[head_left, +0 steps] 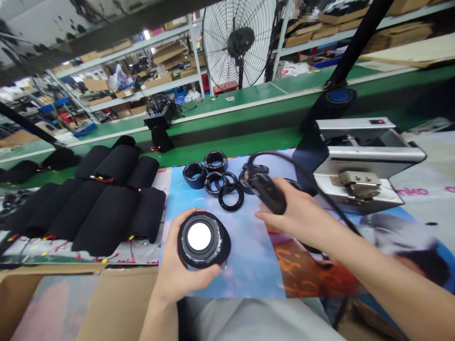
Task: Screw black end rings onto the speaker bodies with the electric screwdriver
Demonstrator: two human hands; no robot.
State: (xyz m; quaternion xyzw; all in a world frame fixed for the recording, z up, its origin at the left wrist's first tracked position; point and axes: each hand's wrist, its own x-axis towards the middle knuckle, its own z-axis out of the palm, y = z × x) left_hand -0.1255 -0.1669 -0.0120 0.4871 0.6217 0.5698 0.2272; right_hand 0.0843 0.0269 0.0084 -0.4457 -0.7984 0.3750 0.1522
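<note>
My left hand (181, 265) is wrapped around a black fabric-covered speaker (202, 244), its round end facing up with a white centre disc. Pale, shiny smears run along the rim around that disc. My right hand (295, 208) grips a black corded hand tool (266, 189), whose exact kind I cannot make out. The tool's front end is over a black ring-shaped part (247, 182), partly hidden by it. To the left of the tool lie a flat black ring (231, 207) and several thicker black rings (194, 175) on the printed sheet (249, 255).
Black fabric cylinders (106, 218) with coloured wire ends are piled at left. A metal machine (366, 161) with a red switch stands at right. Behind runs a green bench (220, 128), with a large fan (240, 45) and shelves beyond. An open cardboard box (121, 303) is at lower left.
</note>
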